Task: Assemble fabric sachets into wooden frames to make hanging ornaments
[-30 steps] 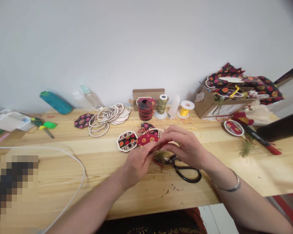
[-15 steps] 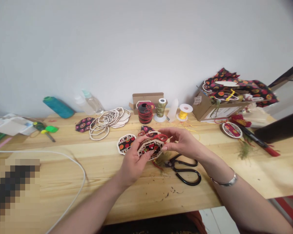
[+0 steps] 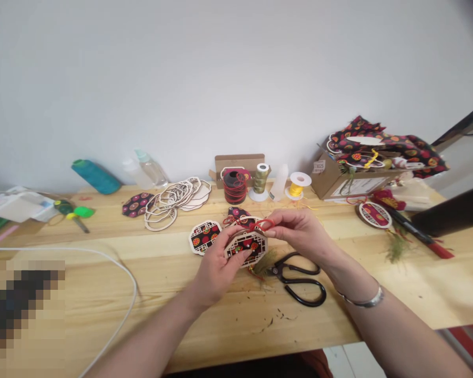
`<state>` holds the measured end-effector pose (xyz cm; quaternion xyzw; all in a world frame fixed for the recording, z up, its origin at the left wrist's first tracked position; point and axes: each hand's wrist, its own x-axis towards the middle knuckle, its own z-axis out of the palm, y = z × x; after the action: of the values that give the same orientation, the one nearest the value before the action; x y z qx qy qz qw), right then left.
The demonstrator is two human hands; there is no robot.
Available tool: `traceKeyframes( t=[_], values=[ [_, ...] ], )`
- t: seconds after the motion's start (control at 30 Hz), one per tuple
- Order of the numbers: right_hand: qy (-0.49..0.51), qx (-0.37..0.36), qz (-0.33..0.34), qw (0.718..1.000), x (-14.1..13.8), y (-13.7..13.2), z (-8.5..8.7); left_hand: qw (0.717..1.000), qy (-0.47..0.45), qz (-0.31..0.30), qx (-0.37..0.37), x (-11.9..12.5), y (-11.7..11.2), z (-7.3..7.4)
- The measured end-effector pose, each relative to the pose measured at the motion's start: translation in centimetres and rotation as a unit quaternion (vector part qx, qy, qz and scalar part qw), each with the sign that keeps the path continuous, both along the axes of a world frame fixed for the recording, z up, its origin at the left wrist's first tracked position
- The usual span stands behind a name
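The left hand (image 3: pixel 216 270) is closed on the pendant (image 3: pixel 247 243), thumb across its patterned front and fingers behind, keeping it tilted up above the counter (image 3: pixel 153 273). The right hand (image 3: pixel 297 229) is drawn narrow, thumb and forefinger pinching the red cord (image 3: pixel 265 224) at the pendant's upper edge. The step in hand looks to be arranging or tightening that cord (whether there is a finished knot, I cannot tell). The next move seems to call for a steady left hold and a careful pull with the right, so the loop sits straight without straining the thin frame.

Just below the right hand lies a green tassel (image 3: pixel 265 262); whether it is joined to the pendant is unclear. Beside it, the scissors (image 3: pixel 280 269) rest with their handles spread, and dark scraps (image 3: pixel 274 318) are scattered nearer the person. Left of the pendant sits a patterned disc (image 3: pixel 204 239), partly behind the left hand. Farther off are a pile of frames (image 3: pixel 177 197), the red spool (image 3: pixel 235 191), the yellow spool (image 3: pixel 298 189) and, to the right, a crammed box (image 3: pixel 331 176).
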<state>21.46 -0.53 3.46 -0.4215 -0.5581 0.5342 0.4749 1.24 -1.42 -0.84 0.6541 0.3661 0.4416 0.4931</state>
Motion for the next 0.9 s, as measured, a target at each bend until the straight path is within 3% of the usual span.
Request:
traceKeyframes(
  t=[0.33,0.5,0.73,0.9],
  values=[
    [0.01,0.054,-0.008,0.998,-1.0,-0.4,-0.4,0.997,0.036,-0.062,0.014,0.0,-0.5,0.0],
    [-0.004,0.036,0.019,0.999,-0.9,-0.5,-0.2,0.996,0.051,-0.064,0.022,-0.1,-0.6,0.0],
    [-0.023,-0.022,-0.001,0.999,-0.4,-0.5,0.3,0.995,0.066,-0.053,0.047,-0.2,-0.6,-0.5],
    [-0.025,-0.073,0.052,0.996,-0.1,-0.5,0.7,0.993,0.08,-0.053,0.073,-0.3,-0.7,-0.4]
  ],
)
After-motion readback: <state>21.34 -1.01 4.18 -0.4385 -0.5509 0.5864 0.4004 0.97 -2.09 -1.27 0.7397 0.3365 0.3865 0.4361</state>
